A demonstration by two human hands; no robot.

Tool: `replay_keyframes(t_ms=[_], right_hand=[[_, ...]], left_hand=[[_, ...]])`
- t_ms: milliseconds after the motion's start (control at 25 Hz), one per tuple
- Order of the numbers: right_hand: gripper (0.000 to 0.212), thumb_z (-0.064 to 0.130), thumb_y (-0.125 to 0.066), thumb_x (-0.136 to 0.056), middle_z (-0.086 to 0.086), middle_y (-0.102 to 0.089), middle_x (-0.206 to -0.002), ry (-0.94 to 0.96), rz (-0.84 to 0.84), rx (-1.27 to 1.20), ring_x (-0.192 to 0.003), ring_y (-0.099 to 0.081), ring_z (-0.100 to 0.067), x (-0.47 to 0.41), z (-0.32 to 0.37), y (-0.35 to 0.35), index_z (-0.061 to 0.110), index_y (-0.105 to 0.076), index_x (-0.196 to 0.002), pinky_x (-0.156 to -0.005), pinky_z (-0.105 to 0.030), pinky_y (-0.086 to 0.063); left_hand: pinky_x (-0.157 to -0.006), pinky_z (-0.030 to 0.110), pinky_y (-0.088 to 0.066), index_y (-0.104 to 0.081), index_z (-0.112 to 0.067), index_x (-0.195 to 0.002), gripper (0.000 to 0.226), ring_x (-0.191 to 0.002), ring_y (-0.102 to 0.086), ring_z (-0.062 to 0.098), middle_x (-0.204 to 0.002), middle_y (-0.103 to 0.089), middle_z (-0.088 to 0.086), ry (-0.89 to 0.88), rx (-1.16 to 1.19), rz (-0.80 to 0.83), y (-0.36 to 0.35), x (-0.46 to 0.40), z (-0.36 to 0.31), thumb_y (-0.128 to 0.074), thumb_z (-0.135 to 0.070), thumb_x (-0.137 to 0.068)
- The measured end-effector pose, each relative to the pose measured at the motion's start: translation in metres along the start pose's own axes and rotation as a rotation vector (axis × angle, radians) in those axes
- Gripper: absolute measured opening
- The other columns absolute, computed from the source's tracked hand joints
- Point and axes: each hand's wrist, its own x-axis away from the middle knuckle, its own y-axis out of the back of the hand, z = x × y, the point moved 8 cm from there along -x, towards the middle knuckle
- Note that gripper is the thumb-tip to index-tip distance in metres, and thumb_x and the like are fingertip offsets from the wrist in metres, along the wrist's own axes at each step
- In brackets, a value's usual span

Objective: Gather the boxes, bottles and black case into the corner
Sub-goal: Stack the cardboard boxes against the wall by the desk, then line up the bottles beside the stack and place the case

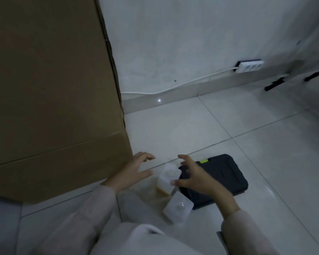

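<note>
The black case (223, 173) lies flat on the floor tiles, long axis running away toward the wall; two translucent bottles (167, 178) touch its left edge; the cardboard box (50, 92) stands further left; left hand (134, 172) and right hand (193, 174) hover above the bottles, fingers spread, gripping nothing.

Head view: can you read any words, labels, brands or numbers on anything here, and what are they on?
No text is readable.
Cardboard box: plain faces, no print visible.
Black case: a small green tab, no legible lettering.
Two bottles: blurred, no label legible.
Power strip: no markings readable.
</note>
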Motion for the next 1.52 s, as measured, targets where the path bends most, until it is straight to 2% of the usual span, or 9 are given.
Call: replay_keyframes(t_ms=[160, 320, 600, 760, 880, 1080, 1160, 1280, 1520], right_hand=[[0.078, 0.035, -0.075, -0.069, -0.001, -0.049, -0.128, -0.037, -0.105, 0.095, -0.117, -0.050, -0.024, -0.010, -0.024, -0.035, 0.026, -0.032, -0.134, -0.094, -0.044, -0.046], [0.054, 0.030, -0.068, -0.073, -0.004, -0.054, -0.116, -0.011, -0.169, 0.117, -0.105, -0.055, -0.026, -0.022, -0.016, -0.033, 0.019, -0.043, -0.120, -0.083, -0.040, -0.048], [0.049, 0.020, -0.066, -0.070, -0.012, -0.058, -0.112, 0.110, -0.205, -0.016, -0.101, -0.058, -0.029, -0.081, 0.011, -0.019, 0.010, -0.047, -0.114, -0.084, -0.047, -0.051], [0.040, 0.016, -0.067, -0.077, -0.009, -0.056, -0.110, 0.149, -0.301, -0.130, -0.094, -0.056, -0.022, -0.122, 0.031, -0.015, 0.015, -0.043, -0.110, -0.072, -0.032, -0.046], [0.036, 0.023, -0.065, -0.081, -0.006, -0.055, -0.107, 0.195, -0.342, -0.144, -0.092, -0.058, -0.019, -0.154, 0.046, -0.022, 0.024, -0.036, -0.103, -0.061, -0.018, -0.042], [0.071, 0.068, -0.024, -0.069, -0.013, -0.054, -0.119, 0.176, -0.404, -0.107, -0.104, -0.055, -0.028, -0.191, 0.071, -0.036, 0.011, -0.039, -0.109, -0.092, -0.041, -0.046], [0.061, 0.058, -0.022, -0.084, -0.016, -0.050, -0.127, 0.134, -0.281, -0.072, -0.112, -0.050, -0.027, -0.205, 0.064, -0.046, 0.009, -0.043, -0.114, -0.101, -0.037, -0.039], [0.044, 0.028, -0.051, -0.089, -0.022, -0.045, -0.134, -0.032, 0.052, -0.133, -0.117, -0.048, -0.026, -0.205, 0.049, -0.068, 0.004, -0.037, -0.122, -0.096, -0.032, -0.040], [0.052, 0.012, -0.052, -0.092, -0.013, -0.037, -0.148, 0.078, 0.042, -0.043, -0.137, -0.036, -0.023, -0.184, 0.041, -0.062, 0.008, -0.032, -0.140, -0.109, -0.033, -0.034]], left_hand=[[-0.099, 0.020, -0.031, -0.031, -0.024, -0.140, 0.074, -0.122, -0.037, 0.008, -0.131, -0.035, -0.009, 0.075, -0.074, 0.148, -0.046, -0.017, -0.006, -0.071, -0.022, -0.078], [-0.102, 0.022, -0.033, -0.026, -0.023, -0.143, 0.077, -0.129, -0.037, 0.017, -0.142, -0.035, 0.003, 0.180, -0.004, 0.124, -0.060, -0.029, 0.004, -0.069, -0.020, -0.079], [-0.096, 0.014, -0.028, -0.034, -0.013, -0.140, 0.058, -0.124, -0.040, 0.012, -0.142, -0.035, 0.005, 0.211, 0.083, -0.170, -0.029, -0.062, 0.014, -0.058, -0.011, -0.087], [-0.101, 0.013, -0.023, -0.031, -0.006, -0.140, 0.055, -0.136, -0.032, 0.021, -0.145, -0.032, 0.012, 0.221, 0.107, -0.441, -0.002, -0.077, 0.030, -0.052, -0.005, -0.089], [-0.106, 0.016, -0.012, -0.009, -0.016, -0.148, 0.062, -0.146, -0.010, 0.016, -0.158, -0.009, 0.004, 0.273, 0.245, -0.522, 0.006, -0.084, 0.047, -0.043, -0.018, -0.096], [-0.107, 0.013, -0.002, 0.004, -0.027, -0.147, 0.059, -0.145, 0.005, 0.006, -0.159, 0.009, -0.006, 0.273, 0.443, -0.451, 0.015, -0.087, 0.053, -0.030, -0.029, -0.099], [-0.105, 0.013, 0.003, 0.009, -0.025, -0.146, 0.060, -0.145, 0.009, 0.009, -0.158, 0.012, -0.004, 0.308, 0.397, -0.461, 0.021, -0.086, 0.050, -0.027, -0.030, -0.099], [-0.113, 0.024, 0.003, 0.004, -0.020, -0.148, 0.059, -0.147, 0.008, 0.015, -0.159, 0.009, 0.002, 0.343, 0.337, -0.490, 0.021, -0.078, 0.052, -0.026, -0.033, -0.098], [-0.099, 0.003, -0.018, -0.025, -0.022, -0.144, 0.046, -0.136, -0.021, 0.000, -0.146, -0.027, -0.011, 0.306, 0.520, -0.376, -0.008, -0.032, 0.060, -0.033, -0.025, -0.099]])
